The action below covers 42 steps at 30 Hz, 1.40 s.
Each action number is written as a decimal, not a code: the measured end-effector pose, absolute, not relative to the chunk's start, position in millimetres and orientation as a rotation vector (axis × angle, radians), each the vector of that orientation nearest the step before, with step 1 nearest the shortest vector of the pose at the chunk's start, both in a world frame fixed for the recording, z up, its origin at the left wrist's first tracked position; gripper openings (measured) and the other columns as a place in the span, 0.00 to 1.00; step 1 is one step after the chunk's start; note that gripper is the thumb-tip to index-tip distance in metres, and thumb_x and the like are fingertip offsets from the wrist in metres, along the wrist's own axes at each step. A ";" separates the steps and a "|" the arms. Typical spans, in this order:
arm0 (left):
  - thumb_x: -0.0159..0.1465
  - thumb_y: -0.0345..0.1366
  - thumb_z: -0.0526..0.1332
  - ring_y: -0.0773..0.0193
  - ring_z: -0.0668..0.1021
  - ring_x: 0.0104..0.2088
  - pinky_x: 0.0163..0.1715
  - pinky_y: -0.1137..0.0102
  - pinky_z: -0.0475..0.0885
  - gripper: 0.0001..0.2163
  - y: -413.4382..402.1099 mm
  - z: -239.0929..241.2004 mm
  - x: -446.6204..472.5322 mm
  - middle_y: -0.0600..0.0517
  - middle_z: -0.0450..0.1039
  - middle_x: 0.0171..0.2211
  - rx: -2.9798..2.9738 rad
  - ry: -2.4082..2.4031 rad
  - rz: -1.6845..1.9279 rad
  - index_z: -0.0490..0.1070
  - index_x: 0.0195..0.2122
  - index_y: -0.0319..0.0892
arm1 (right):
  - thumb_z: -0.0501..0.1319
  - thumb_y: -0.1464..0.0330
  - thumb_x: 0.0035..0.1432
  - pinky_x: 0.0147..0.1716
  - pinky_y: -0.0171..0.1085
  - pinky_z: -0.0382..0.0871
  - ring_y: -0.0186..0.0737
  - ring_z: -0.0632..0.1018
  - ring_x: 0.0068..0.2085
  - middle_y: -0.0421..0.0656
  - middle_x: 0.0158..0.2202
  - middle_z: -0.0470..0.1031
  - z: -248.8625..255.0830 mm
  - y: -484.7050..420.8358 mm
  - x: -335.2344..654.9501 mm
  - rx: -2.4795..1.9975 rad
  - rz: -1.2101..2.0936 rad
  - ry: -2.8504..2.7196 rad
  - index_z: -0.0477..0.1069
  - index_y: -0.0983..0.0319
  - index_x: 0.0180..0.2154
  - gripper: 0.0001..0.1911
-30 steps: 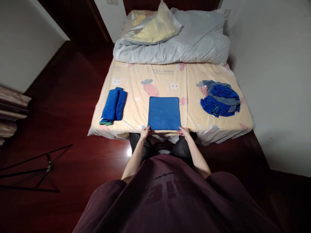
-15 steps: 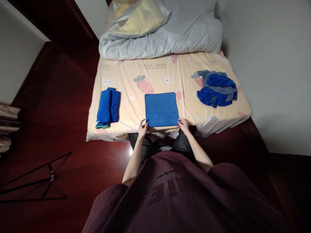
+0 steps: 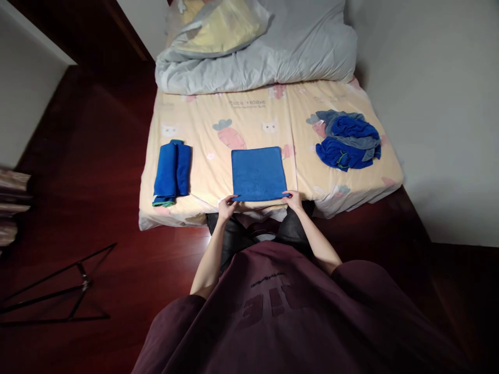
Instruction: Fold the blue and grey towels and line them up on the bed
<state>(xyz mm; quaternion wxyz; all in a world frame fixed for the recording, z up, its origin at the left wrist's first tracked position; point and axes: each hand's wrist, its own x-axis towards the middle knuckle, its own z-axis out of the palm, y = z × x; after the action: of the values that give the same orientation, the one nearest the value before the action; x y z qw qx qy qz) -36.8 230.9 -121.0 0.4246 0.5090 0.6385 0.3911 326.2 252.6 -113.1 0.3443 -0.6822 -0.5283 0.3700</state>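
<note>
Two long blue bundles point(image 3: 171, 169) near front-left corner of bed point(image 3: 202, 124). Left hand point(image 3: 227, 206) narrow, pinching near-left corner of blue square cloth point(image 3: 258, 174). Cloth spread at middle of bed's front edge. From feed, I judge it light, soft, limp, non-fragile; grip points: both near corners. Right hand point(image 3: 293, 200) pinches near-right corner likewise. Crumpled blue-grey pile point(image 3: 349, 140) near right edge.

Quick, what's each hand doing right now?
Left hand: closed, holding the blue cloth by its near left corner.
Right hand: closed, holding its near right corner.
</note>
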 end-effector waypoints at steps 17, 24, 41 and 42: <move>0.62 0.45 0.66 0.56 0.81 0.41 0.46 0.63 0.77 0.13 260.2 -111.3 -28.2 0.46 0.80 0.38 1.237 1.547 1.108 0.76 0.41 0.42 | 0.70 0.66 0.53 0.60 0.47 0.73 0.50 0.81 0.55 0.49 0.47 0.84 -93.5 277.4 321.7 -1.483 1.066 -1.244 0.81 0.60 0.36 0.08; 0.61 0.44 0.66 0.56 0.81 0.40 0.43 0.66 0.76 0.13 261.6 -112.5 -29.5 0.46 0.80 0.36 1.221 1.564 1.099 0.76 0.40 0.41 | 0.74 0.57 0.49 0.43 0.42 0.78 0.46 0.82 0.40 0.46 0.35 0.83 -101.1 285.0 326.3 -1.591 1.122 -1.198 0.78 0.61 0.34 0.15; 0.59 0.49 0.66 0.60 0.75 0.29 0.33 0.70 0.69 0.15 254.7 -124.8 -43.2 0.52 0.70 0.21 1.268 1.750 0.919 0.72 0.24 0.44 | 0.70 0.45 0.51 0.31 0.36 0.73 0.41 0.75 0.30 0.40 0.23 0.69 -118.1 281.7 337.5 -1.622 1.075 -1.340 0.62 0.56 0.21 0.27; 0.59 0.49 0.65 0.59 0.75 0.30 0.33 0.70 0.69 0.15 255.0 -124.7 -42.2 0.52 0.71 0.22 1.261 1.767 0.928 0.72 0.24 0.44 | 0.70 0.46 0.51 0.32 0.36 0.73 0.41 0.75 0.30 0.40 0.23 0.70 -119.3 282.5 336.9 -1.633 1.064 -1.340 0.63 0.56 0.21 0.26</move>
<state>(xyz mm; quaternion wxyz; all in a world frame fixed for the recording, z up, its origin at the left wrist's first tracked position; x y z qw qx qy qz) -42.2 255.0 -124.7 0.3806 0.4941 0.6921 0.3634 336.9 282.5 -119.3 0.3786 -0.6391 -0.5243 0.4163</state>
